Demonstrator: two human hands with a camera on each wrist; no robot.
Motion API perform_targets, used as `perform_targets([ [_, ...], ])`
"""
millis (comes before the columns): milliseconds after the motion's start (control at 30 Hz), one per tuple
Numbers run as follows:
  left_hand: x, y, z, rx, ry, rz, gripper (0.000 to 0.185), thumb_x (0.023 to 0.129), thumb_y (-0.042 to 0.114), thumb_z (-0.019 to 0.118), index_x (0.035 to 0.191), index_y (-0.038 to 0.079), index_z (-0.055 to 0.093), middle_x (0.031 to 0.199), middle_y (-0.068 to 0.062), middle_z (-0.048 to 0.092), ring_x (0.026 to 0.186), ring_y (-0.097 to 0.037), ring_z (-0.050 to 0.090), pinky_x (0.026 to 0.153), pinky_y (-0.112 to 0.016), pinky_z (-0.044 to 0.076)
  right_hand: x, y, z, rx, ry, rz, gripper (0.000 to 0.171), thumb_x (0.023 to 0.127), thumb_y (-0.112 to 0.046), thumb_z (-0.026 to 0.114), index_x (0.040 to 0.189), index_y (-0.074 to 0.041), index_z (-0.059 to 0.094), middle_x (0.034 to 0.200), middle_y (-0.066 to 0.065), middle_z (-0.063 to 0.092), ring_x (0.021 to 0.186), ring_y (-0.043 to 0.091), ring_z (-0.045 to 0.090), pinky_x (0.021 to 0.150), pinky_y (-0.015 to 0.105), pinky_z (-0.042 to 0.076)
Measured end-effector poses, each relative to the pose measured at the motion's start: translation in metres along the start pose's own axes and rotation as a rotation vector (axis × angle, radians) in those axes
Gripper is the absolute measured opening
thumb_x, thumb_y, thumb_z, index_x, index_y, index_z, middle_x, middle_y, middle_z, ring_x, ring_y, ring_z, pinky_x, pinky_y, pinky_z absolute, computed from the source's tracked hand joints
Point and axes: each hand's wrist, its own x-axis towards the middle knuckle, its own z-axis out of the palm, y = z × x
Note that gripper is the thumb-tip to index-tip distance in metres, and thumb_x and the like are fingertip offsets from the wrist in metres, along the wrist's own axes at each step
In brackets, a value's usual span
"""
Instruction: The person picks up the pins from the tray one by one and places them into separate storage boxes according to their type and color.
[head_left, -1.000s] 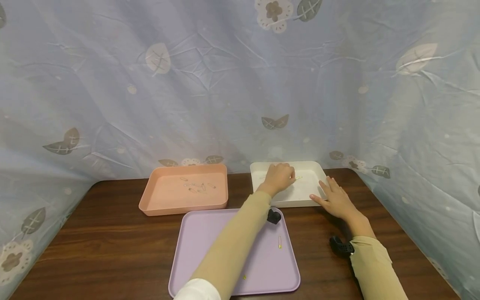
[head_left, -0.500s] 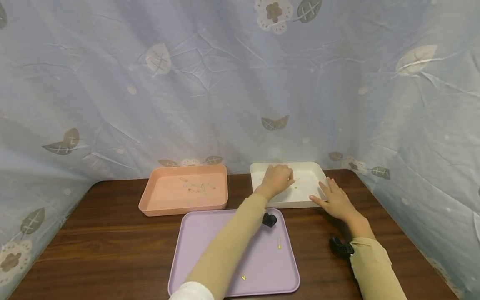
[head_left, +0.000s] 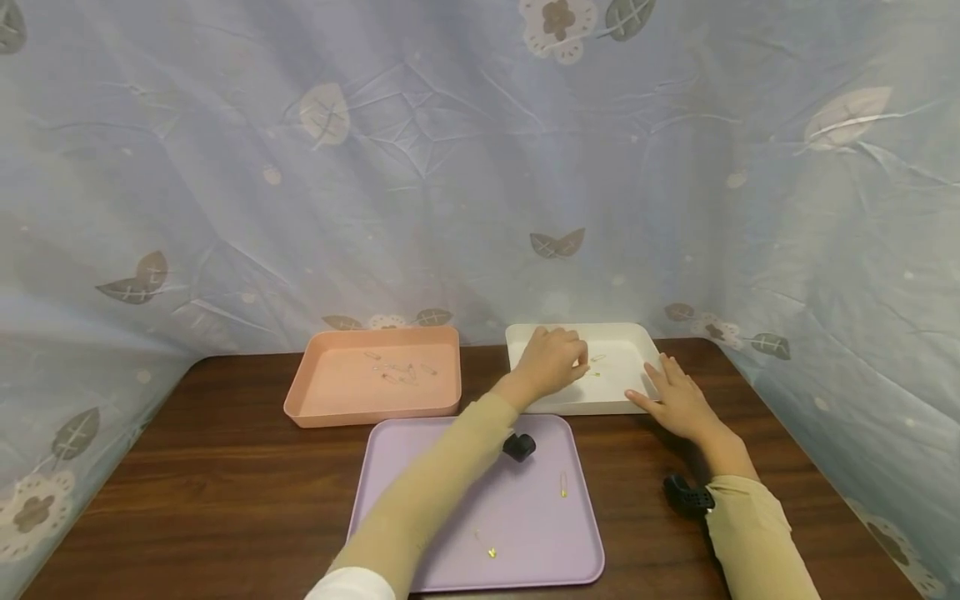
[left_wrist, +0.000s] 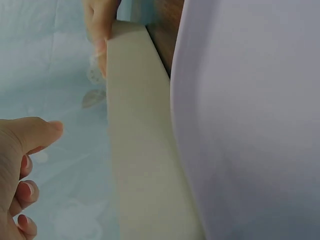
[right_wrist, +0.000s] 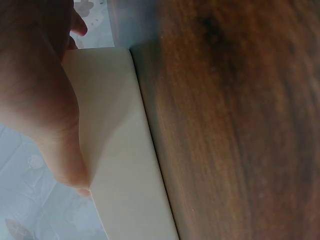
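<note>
My left hand [head_left: 553, 361] hovers over the left half of a white tray [head_left: 630, 354], palm side down. Its fingers are loosely curled, and the thumb stands apart from them with nothing visible between. Just right of these fingers, a safety pin [head_left: 597, 358] and another gold-headed pin [head_left: 596, 374] lie in the tray. My right hand [head_left: 678, 404] rests on the tray's front right corner, fingers spread; the right wrist view shows its thumb against the white wall [right_wrist: 117, 135].
Nearer to me is a lilac tray [head_left: 540, 533] carrying a safety pin [head_left: 563, 485] at right and another pin [head_left: 492, 552] near the front. A pink tray [head_left: 326, 383] at back left holds several safety pins [head_left: 408, 373]. A patterned curtain [head_left: 450, 192] hangs behind the wooden table [head_left: 187, 483].
A gold-headed pin has come into sight beside my left fingers in the white tray. My left forearm has shifted left, uncovering more of the front pin. The right hand stays put.
</note>
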Motion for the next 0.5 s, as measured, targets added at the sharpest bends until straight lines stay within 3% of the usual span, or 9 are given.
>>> perform_targets([
  [500,-0.033,0.007,-0.034,-0.045,-0.116,0.041,0.011,0.089,0.04,0.067,0.087,0.03,0.069,0.088,0.013,0.065,0.079,-0.006,0.057,0.068,-0.027,0.033,0.0,0.002,0.0,0.002,0.012,-0.012,0.081,0.095,-0.052,0.053,0.145,0.009,0.035,0.154,0.039,0.016,0.142,0.056,0.015,0.11,0.071,0.018],
])
